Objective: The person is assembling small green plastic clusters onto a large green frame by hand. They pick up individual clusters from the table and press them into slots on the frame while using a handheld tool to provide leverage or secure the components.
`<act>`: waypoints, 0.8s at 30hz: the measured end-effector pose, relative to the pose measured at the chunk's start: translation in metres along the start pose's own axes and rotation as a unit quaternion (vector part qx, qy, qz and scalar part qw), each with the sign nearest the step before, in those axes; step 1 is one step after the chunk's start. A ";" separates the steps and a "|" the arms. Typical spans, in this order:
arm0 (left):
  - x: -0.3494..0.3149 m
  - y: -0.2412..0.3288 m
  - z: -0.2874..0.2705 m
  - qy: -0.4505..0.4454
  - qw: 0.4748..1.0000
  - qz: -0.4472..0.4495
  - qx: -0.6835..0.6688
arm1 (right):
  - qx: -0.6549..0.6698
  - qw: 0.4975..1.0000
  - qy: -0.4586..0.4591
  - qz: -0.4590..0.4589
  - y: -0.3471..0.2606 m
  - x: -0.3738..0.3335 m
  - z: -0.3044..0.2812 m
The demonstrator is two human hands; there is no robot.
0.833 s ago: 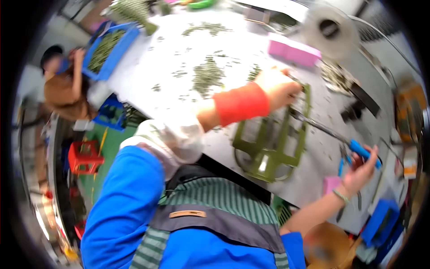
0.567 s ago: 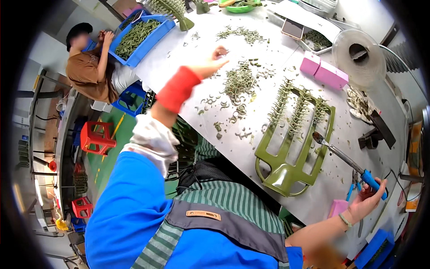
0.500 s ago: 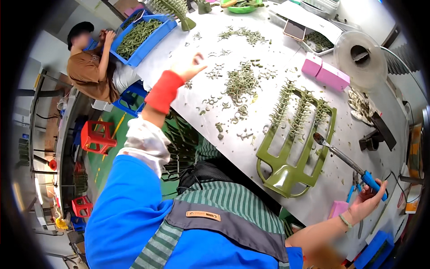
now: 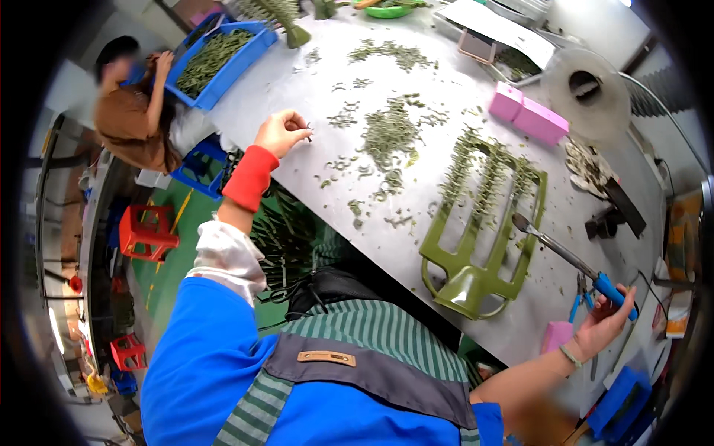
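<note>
My left hand (image 4: 282, 134), a red band at its wrist, is over the table's left edge. Thumb and forefinger pinch a tiny dark piece (image 4: 309, 137), too small to make out fully. Low on the right, my right hand (image 4: 604, 325) grips a spatula tool (image 4: 567, 256) by its blue handle. Its metal shaft slants up-left, and the spoon-like tip is over the green frame (image 4: 462, 260). That olive-green frame has long bars, and rows of small green pieces (image 4: 491, 182) branch from it. Left of the frame lies a heap of loose green pieces (image 4: 390, 134).
Pink blocks (image 4: 528, 115) and a round translucent disc (image 4: 584, 93) sit at the far right. Blue-handled pliers (image 4: 579, 297) lie near my right hand. A blue bin (image 4: 223, 67) of green pieces stands far left, beside a seated person (image 4: 134, 119). Red stools (image 4: 149, 230) stand on the floor.
My left hand has moved left and slightly nearer, its spread fingers now closed in a pinch. The right hand still holds the spatula tool over the frame; the whole view has shifted slightly.
</note>
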State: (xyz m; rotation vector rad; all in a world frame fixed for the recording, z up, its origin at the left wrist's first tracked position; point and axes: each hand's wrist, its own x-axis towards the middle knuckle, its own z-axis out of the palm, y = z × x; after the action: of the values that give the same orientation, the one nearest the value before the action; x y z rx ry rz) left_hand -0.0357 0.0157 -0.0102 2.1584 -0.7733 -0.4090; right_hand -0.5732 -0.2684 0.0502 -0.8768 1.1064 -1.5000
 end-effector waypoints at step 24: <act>-0.039 0.224 0.243 -0.147 0.882 0.440 0.083 | -0.009 1.000 -0.008 0.007 0.018 -0.002 0.016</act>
State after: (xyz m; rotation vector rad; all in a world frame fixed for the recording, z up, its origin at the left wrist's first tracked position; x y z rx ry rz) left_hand -0.2784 -0.2103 0.0095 1.6573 -1.8940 -0.1815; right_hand -0.5522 -0.2708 0.0379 -0.8896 1.1138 -1.4722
